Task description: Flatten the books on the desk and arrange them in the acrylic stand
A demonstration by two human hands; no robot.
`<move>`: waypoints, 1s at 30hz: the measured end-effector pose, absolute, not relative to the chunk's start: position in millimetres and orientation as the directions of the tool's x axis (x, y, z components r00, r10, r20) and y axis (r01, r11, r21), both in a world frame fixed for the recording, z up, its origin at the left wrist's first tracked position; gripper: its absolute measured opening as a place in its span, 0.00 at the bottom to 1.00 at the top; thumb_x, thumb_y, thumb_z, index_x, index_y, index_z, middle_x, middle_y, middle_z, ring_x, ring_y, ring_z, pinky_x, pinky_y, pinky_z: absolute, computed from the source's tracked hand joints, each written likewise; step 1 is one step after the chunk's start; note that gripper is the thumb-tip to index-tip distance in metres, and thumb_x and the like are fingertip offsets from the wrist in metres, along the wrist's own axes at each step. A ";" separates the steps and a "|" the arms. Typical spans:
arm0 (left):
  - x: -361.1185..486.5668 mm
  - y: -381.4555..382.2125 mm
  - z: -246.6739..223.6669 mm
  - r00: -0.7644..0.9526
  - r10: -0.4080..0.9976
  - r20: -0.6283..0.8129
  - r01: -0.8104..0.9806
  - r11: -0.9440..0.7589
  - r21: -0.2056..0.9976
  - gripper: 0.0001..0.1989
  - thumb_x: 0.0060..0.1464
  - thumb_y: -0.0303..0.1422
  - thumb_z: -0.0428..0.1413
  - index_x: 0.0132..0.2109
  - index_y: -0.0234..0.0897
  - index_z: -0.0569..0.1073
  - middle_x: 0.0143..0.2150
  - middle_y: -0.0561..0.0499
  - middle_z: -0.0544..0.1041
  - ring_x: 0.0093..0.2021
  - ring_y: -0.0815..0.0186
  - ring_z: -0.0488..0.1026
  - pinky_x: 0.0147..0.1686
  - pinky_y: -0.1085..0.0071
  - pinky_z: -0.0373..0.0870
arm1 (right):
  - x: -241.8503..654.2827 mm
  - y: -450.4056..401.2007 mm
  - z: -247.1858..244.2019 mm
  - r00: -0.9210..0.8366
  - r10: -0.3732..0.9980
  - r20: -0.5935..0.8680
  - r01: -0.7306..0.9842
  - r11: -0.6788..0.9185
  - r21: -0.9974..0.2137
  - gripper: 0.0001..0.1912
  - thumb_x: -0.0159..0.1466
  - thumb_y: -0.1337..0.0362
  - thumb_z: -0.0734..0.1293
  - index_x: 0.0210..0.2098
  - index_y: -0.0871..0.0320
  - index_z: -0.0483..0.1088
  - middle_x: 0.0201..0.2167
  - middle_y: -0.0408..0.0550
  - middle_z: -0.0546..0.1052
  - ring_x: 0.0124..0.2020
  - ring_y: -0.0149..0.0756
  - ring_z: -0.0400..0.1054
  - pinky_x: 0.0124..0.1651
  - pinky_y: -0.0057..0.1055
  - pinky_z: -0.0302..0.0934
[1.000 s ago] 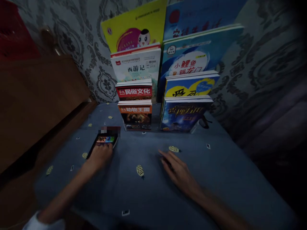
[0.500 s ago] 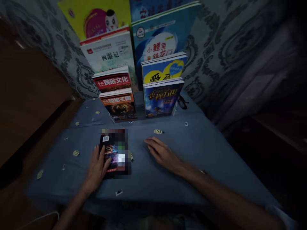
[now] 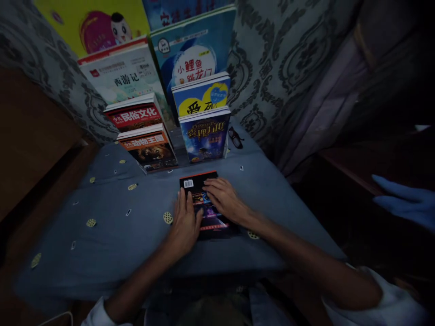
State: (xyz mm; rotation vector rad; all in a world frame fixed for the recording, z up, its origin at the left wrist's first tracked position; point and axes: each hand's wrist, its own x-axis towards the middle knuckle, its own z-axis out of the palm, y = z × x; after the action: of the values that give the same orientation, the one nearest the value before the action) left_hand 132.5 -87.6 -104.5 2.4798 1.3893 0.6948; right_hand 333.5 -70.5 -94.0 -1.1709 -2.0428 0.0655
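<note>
A dark book (image 3: 209, 212) with a barcode label and small coloured pictures lies flat near the middle of the cloth-covered table. My left hand (image 3: 186, 222) rests on its left edge, fingers extended and thumb apart on the cover. My right hand (image 3: 226, 197) lies over its upper right part, fingers stretched across the cover. Neither hand is wrapped round the book. Behind it, upright, stand a book with a lion cover (image 3: 149, 151) on the left and a blue book (image 3: 205, 136) on the right.
Taller books, among them a white one (image 3: 122, 74) and a teal one (image 3: 193, 50), stand in rows at the back. Dark glasses (image 3: 235, 137) lie right of them. A blue-gloved hand (image 3: 406, 199) shows at the right edge. A patterned curtain hangs behind.
The dark book and my left hand have moved right across the table. My right hand has come onto the book. The view has shifted, and the blue-gloved hand has appeared at the right.
</note>
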 end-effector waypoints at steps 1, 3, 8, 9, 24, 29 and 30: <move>133.8 -83.3 -102.0 0.453 0.839 0.302 0.734 -0.543 0.408 0.28 0.70 0.37 0.43 0.70 0.29 0.50 0.73 0.26 0.50 0.74 0.45 0.46 0.66 0.41 0.56 | 331.7 -68.5 -94.7 -0.307 0.748 0.588 0.704 0.595 -0.389 0.16 0.69 0.70 0.59 0.50 0.58 0.75 0.50 0.58 0.79 0.56 0.48 0.72 0.60 0.55 0.64; 132.8 -69.0 -95.7 0.472 0.819 0.325 0.719 -0.571 0.396 0.26 0.68 0.32 0.42 0.70 0.29 0.52 0.71 0.27 0.56 0.73 0.46 0.52 0.66 0.41 0.57 | 323.7 -62.5 -95.0 -0.375 0.744 0.553 0.682 0.625 -0.379 0.19 0.67 0.72 0.59 0.53 0.59 0.73 0.53 0.59 0.78 0.60 0.48 0.69 0.63 0.55 0.62; 131.9 -25.2 -84.8 0.554 0.760 0.339 0.660 -0.650 0.377 0.30 0.63 0.24 0.41 0.71 0.29 0.49 0.63 0.31 0.69 0.66 0.52 0.66 0.62 0.45 0.65 | 298.7 -44.9 -87.9 -0.499 0.792 0.351 0.685 0.609 -0.400 0.28 0.64 0.76 0.58 0.63 0.64 0.63 0.65 0.64 0.68 0.68 0.46 0.59 0.69 0.54 0.53; 133.2 -19.9 -84.7 0.567 0.755 0.329 0.661 -0.656 0.366 0.31 0.62 0.23 0.40 0.71 0.29 0.48 0.62 0.32 0.71 0.64 0.53 0.68 0.62 0.46 0.65 | 296.8 -42.5 -86.6 -0.505 0.794 0.338 0.686 0.607 -0.401 0.29 0.64 0.77 0.58 0.65 0.63 0.62 0.66 0.63 0.66 0.69 0.45 0.57 0.70 0.54 0.51; 138.1 -20.2 -86.6 0.618 0.747 0.246 0.738 -0.659 0.145 0.23 0.68 0.28 0.40 0.65 0.28 0.62 0.69 0.34 0.65 0.70 0.51 0.60 0.66 0.44 0.57 | 374.0 -55.2 -97.8 -0.204 0.926 0.319 0.793 0.347 -0.501 0.23 0.70 0.67 0.57 0.61 0.61 0.68 0.63 0.59 0.71 0.67 0.46 0.61 0.70 0.57 0.51; 141.8 -11.5 -81.2 0.692 0.702 0.169 0.699 -0.710 0.087 0.26 0.69 0.39 0.45 0.67 0.26 0.62 0.70 0.31 0.60 0.72 0.49 0.56 0.68 0.45 0.53 | 382.5 -49.0 -95.3 -0.195 0.929 0.315 0.720 0.354 -0.597 0.23 0.70 0.66 0.56 0.62 0.56 0.68 0.62 0.53 0.73 0.64 0.44 0.65 0.67 0.54 0.56; 143.4 -8.1 -80.2 0.717 0.681 0.148 0.676 -0.731 0.092 0.27 0.69 0.40 0.45 0.67 0.25 0.61 0.71 0.31 0.59 0.72 0.49 0.55 0.69 0.46 0.52 | 384.0 -47.9 -94.8 -0.186 0.930 0.317 0.707 0.351 -0.614 0.23 0.71 0.66 0.56 0.63 0.55 0.67 0.61 0.52 0.74 0.63 0.44 0.66 0.66 0.53 0.58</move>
State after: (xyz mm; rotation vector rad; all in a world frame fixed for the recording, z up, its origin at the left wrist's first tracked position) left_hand 143.4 -8.1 -80.2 2.8823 1.1391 0.2681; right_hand 384.0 -47.9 -94.8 -1.4228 -1.9638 0.4385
